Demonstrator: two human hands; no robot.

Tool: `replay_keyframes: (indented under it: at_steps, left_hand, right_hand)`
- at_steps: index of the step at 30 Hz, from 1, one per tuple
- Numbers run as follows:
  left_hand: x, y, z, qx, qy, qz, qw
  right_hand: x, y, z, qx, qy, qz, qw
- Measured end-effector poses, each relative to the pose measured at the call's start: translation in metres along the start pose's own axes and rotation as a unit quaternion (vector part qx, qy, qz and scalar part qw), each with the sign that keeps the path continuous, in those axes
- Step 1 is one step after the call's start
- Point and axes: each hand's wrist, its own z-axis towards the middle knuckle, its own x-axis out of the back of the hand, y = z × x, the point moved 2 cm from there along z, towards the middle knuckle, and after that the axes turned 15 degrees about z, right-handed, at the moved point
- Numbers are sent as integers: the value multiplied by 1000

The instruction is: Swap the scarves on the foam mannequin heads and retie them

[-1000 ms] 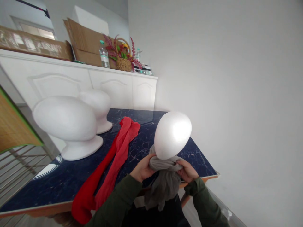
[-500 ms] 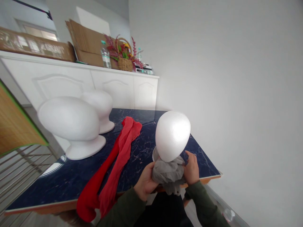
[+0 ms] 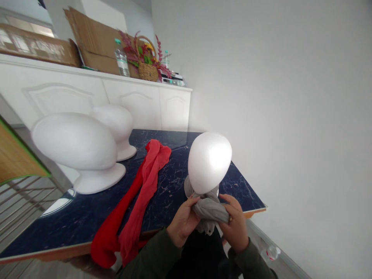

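A grey scarf (image 3: 209, 209) is wrapped round the neck of a white foam mannequin head (image 3: 209, 161) near the table's front edge. My left hand (image 3: 183, 221) pinches the scarf's left side just below the head's chin, thumb on top. On the other side, my right hand (image 3: 235, 223) has its fingers closed round a gathered fold of the scarf. The fold stretches between both hands, and a loose end hangs beneath it. The back of the neck is hidden by the head.
Two more white foam heads, a near one (image 3: 77, 143) and a far one (image 3: 116, 122), stand on the left of the dark blue marbled table (image 3: 174, 170). A red scarf (image 3: 145, 182) lies between, draping over the front edge. White cabinets (image 3: 130, 100) stand behind; a wall rises right.
My right hand has closed on the scarf and moved slightly lower, drawing the bunched cloth into a tighter fold. My left hand keeps its grip. The whole view has shifted a little.
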Motion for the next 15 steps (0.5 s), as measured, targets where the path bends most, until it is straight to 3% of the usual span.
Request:
replay_keyframes:
  at_steps: [3, 6, 8, 9, 10, 12, 14, 15]
  left_hand:
    - [4, 8, 3, -17, -26, 12, 999]
    - [9, 10, 7, -37, -14, 43, 998]
    - [12, 6, 8, -47, 4, 74, 996]
    - [14, 3, 8, -50, 10, 93, 994]
    - [17, 1, 8, -50, 10, 120, 991]
    - [23, -1, 5, -45, 6, 205, 978]
    - [33, 4, 1, -58, 12, 343, 938]
    - [38, 10, 0, -82, 25, 420, 904]
  right_hand:
    - [25, -3, -2, -132, -55, 126, 982]
    - [51, -4, -7, -254, -212, 246, 911]
    - [70, 0, -6, -274, -313, 233, 879]
    - [78, 6, -4, -277, -331, 182, 883]
    - [86, 15, -1, -275, -321, 113, 899]
    - [95, 37, 9, -251, -235, -26, 939]
    - [91, 58, 19, -206, -114, -105, 966]
    - [83, 68, 24, -180, -60, -117, 975]
